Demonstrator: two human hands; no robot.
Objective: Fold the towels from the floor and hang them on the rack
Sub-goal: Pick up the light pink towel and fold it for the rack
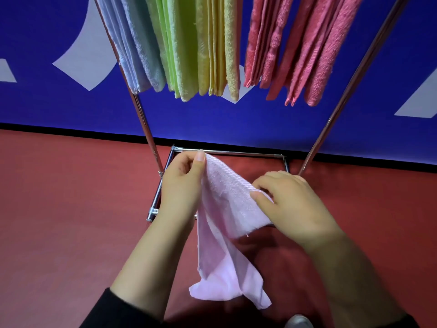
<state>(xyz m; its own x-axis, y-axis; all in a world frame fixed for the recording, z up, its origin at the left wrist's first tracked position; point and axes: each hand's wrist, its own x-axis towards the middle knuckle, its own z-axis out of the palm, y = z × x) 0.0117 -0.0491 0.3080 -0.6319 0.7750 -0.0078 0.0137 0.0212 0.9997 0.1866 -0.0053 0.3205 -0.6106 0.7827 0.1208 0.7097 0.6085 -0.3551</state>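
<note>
A pale pink towel (227,223) hangs in the air between both hands, above the red floor (59,221) and in front of the base of the chrome rack (151,136). The left hand (182,183) has its grip clamped on the towel's upper corner, thumb and fingers pinching the ribbed edge at the highest point of the cloth. The right hand (290,204) has its grip closed on the same edge lower down and to the right, with the thumb lying on top of the fabric and the fingers curled beneath it. Between the two grips the edge runs taut in a downward slant from left to right. Below that line the rest of the towel drops loose between the forearms, its lower corners hanging free and well clear of either grip.

On the rack above, folded towels hang side by side: light blue towels (132,48) at the left, green towels (177,48) next, yellow towels (220,48) in the middle, and deep pink towels (305,50) at the right. Behind the rack stands a blue wall (47,107) with white shapes.
</note>
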